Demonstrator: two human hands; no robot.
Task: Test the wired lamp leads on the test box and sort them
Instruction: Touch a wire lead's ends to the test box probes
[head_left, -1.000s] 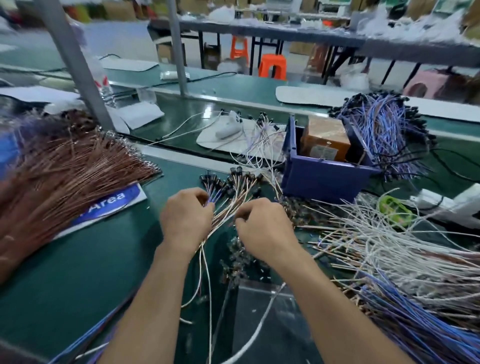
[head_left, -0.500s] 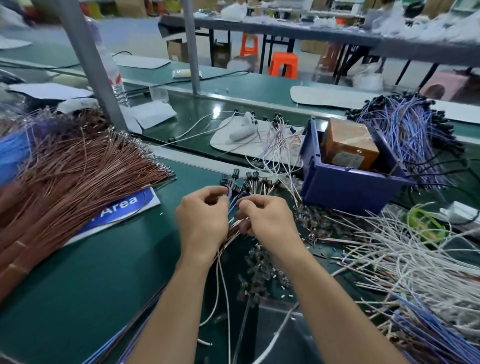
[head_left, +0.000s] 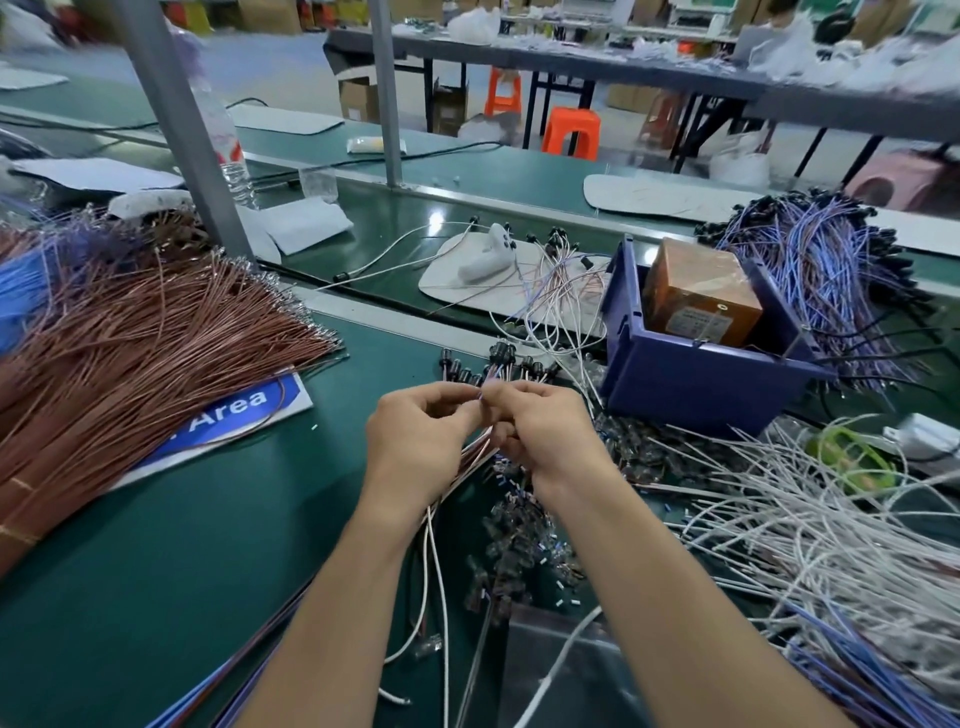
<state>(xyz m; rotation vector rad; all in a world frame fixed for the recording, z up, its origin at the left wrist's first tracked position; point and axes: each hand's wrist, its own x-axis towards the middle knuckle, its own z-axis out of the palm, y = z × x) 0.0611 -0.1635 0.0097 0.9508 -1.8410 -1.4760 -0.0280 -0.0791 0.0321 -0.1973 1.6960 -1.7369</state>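
Pinching lamp leads (head_left: 483, 447), left hand (head_left: 415, 441), right hand (head_left: 545, 436), blue sign (head_left: 234, 415) reading "Area"

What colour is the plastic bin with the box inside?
Dark blue; the bin shows clearly in the head view.

The left hand (head_left: 415, 441) and right hand (head_left: 550, 436) have drawn together; their fingers (head_left: 447, 397) now meet on the bundle of leads (head_left: 498, 366), whose black ends sit bunched tighter.
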